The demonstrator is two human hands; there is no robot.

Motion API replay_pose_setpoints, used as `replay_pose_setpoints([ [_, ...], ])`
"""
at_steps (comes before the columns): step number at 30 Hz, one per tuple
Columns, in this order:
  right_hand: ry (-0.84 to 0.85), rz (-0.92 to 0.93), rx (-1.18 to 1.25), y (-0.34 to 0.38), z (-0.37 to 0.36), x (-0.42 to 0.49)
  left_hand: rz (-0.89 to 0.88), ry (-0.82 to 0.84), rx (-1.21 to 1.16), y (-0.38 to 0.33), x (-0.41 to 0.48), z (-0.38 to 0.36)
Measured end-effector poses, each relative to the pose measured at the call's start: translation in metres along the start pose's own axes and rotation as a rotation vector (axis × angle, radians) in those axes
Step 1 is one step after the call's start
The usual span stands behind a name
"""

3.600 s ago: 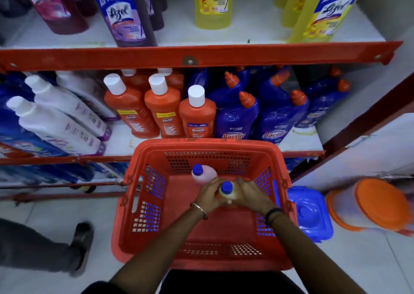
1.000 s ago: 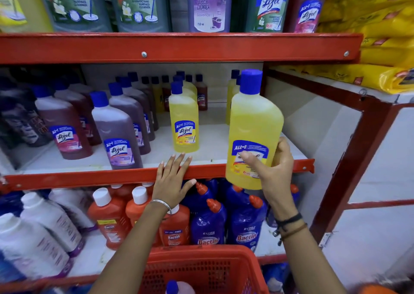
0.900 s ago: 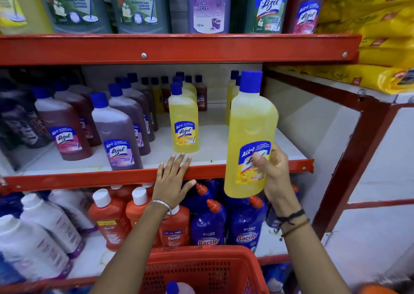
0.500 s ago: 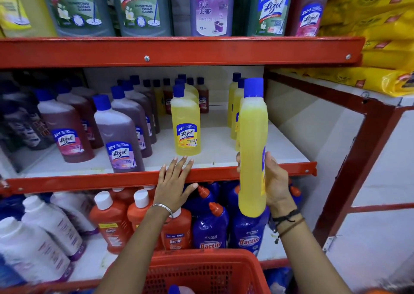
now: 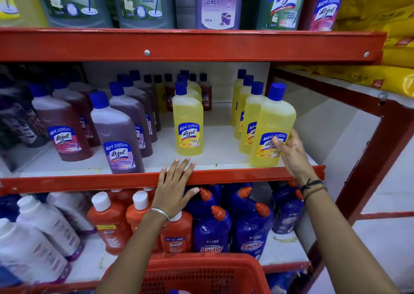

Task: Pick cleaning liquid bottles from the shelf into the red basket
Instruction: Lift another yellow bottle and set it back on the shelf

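A yellow Lizol bottle [image 5: 272, 123] with a blue cap stands upright at the right front of the middle shelf [image 5: 224, 174]. My right hand [image 5: 290, 152] wraps its lower right side, thumb on the label and fingers behind. My left hand [image 5: 173, 188] lies flat on the shelf's red front edge, fingers spread, holding nothing. The red basket [image 5: 201, 271] sits below at the bottom edge of the view, with a blue cap just showing inside. Another yellow bottle [image 5: 189, 123] stands mid-shelf, and more yellow ones line up behind the held bottle.
Purple and maroon Lizol bottles [image 5: 118, 134] fill the shelf's left half. Orange Bactin bottles [image 5: 109, 224] and blue Bactin bottles [image 5: 211, 228] crowd the lower shelf. Large bottles stand on the top shelf [image 5: 145, 44]. A red upright post [image 5: 367, 159] and yellow packs lie to the right.
My right hand has turned the yellow bottle and lowered it from the air onto the shelf's right front. The left hand has stayed on the shelf edge.
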State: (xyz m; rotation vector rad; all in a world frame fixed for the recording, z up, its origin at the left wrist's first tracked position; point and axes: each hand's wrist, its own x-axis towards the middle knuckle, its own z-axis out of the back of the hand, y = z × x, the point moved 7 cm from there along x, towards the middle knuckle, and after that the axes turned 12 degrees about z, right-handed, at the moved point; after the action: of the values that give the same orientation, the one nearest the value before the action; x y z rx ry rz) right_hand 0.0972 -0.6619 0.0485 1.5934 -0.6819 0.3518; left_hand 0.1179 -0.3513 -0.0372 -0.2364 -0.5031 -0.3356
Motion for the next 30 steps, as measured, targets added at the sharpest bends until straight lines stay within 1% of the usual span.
replay_pose_setpoints([
  [6,-0.017,-0.076,0.035,-0.027,0.008,-0.004,0.002,-0.018,0.008,0.000,0.001,-0.002],
  [15,0.049,-0.083,0.020,-0.032,-0.002,-0.002,0.011,-0.023,0.005,0.000,0.000,-0.004],
  [24,0.044,-0.089,0.017,-0.028,-0.008,-0.004,0.023,-0.009,0.000,-0.002,0.000,-0.002],
  [26,0.049,-0.089,-0.014,-0.028,-0.009,-0.010,0.025,-0.004,0.000,-0.004,-0.001,0.000],
  [28,0.050,-0.073,-0.055,-0.025,-0.010,-0.013,0.023,0.035,-0.045,-0.004,-0.002,0.001],
  [29,0.049,-0.056,-0.080,-0.022,-0.011,-0.015,0.007,0.028,-0.079,-0.003,-0.002,0.004],
  [30,0.018,-0.031,-0.155,-0.017,-0.008,-0.021,0.006,0.045,-0.121,-0.003,-0.003,0.011],
])
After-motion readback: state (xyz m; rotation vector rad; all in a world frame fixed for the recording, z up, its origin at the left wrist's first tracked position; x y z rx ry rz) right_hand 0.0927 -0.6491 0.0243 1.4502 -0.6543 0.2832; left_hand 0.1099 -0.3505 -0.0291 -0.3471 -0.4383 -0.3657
